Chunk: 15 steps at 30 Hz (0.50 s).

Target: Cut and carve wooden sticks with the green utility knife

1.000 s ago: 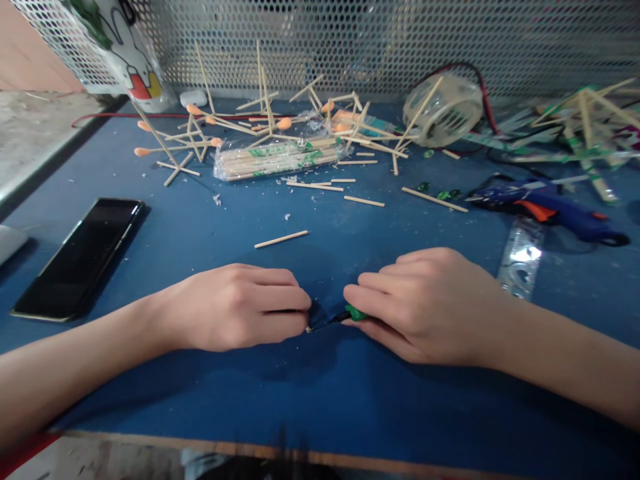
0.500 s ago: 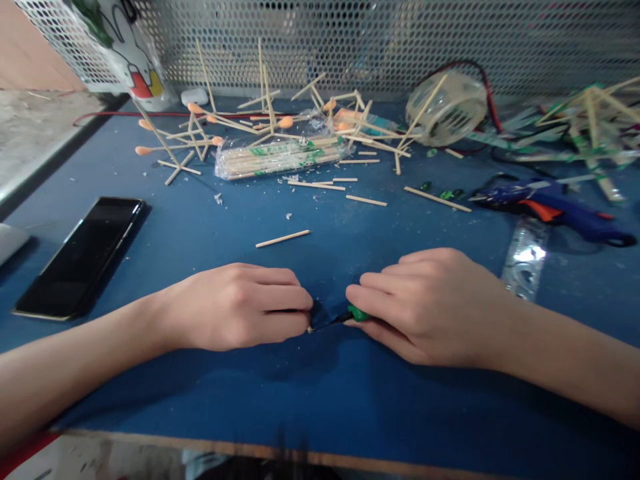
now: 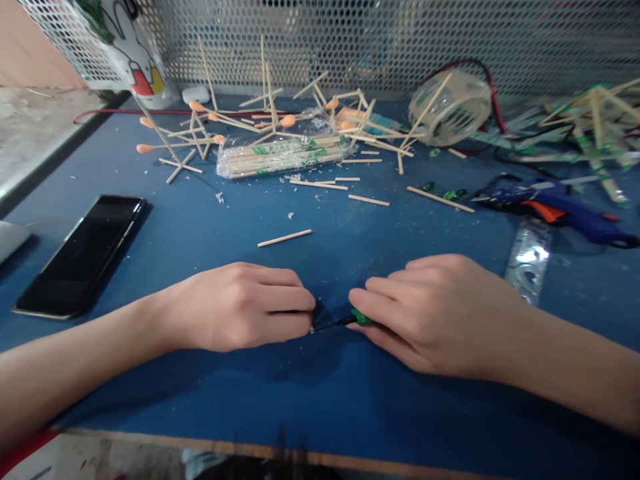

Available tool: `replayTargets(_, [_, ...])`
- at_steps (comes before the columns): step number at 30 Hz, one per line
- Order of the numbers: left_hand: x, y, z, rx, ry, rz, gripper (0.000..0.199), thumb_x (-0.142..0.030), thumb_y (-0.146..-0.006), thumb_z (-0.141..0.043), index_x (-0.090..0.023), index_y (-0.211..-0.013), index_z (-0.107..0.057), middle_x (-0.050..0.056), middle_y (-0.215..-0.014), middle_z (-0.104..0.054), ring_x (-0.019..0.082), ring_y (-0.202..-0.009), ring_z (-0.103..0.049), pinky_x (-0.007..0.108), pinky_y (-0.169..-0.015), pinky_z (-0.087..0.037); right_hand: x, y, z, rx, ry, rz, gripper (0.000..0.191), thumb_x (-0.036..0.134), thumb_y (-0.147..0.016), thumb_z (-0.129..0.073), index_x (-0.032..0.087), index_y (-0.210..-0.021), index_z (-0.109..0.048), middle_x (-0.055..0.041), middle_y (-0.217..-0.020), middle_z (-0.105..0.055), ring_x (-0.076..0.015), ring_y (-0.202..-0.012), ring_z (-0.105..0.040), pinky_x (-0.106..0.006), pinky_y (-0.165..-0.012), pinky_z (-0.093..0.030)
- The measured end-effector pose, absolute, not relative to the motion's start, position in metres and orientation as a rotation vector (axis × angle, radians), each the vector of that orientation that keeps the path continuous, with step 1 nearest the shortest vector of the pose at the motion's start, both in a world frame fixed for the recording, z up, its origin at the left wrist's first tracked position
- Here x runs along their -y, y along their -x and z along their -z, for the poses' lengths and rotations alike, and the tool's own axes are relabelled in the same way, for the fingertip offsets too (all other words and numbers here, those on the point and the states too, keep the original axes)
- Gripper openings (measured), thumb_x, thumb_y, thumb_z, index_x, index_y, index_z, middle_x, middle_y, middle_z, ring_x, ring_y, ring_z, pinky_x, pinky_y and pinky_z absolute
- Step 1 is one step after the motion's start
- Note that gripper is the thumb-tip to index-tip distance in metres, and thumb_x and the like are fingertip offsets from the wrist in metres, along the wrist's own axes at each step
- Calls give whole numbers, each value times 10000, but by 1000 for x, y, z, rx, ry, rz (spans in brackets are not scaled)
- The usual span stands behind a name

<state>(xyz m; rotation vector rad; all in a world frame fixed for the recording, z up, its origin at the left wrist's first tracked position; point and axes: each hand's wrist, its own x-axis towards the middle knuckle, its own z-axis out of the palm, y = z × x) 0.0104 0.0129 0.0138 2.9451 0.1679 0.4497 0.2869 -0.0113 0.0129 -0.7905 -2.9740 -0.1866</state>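
Observation:
Low over the blue table [image 3: 220, 407], my left hand [image 3: 250, 307] is closed, pinching a small pale stick end [image 3: 312, 330] that barely shows at its fingertips. My right hand [image 3: 425, 313] is wrapped round a small tool [image 3: 361, 319] with a green handle and a thin dark shaft. The tool's tip meets the stick end beside my left fingertips. Most of the handle is hidden in my right fingers. A short wooden stick [image 3: 285, 238] lies just beyond my left hand.
A phone [image 3: 83, 253] lies at the left. Stick structures [image 3: 195, 133], a wrapped stick bundle [image 3: 285, 157] and a tape roll [image 3: 450, 107] stand along the metal mesh [image 3: 320, 40]. At the right are a blue glue gun [image 3: 565, 207] and a clear strip [image 3: 529, 260].
My right hand has shifted slightly right and down with the tool. My left hand has hardly moved, and the view has shifted a little.

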Motion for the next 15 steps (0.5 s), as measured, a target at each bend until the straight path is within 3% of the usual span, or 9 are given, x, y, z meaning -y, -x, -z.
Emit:
replayTargets(10, [-14,-8,-11,-69,-2964,-569,231,-110,-1033,-495,-84,-950,-710,123,-1054,-744,213,-950,-708,339,-930,-612,33,-276,-28,3002,1001,310,174,285,-941,-441,275,-775,-492,37,-528,-545,-250,-387,-546,-336,-509,-90])
replayTargets(15, [-13,-7,-8,-102,-3011,-598,271,-148,-1056,-451,-153,-983,-712,84,-1089,-749,179,-994,-716,302,-970,-613,38,-273,-31,3011,1038,350,127,258,-895,-519,272,-772,-491,34,-523,-556,-252,-378,-548,-328,-509,-78])
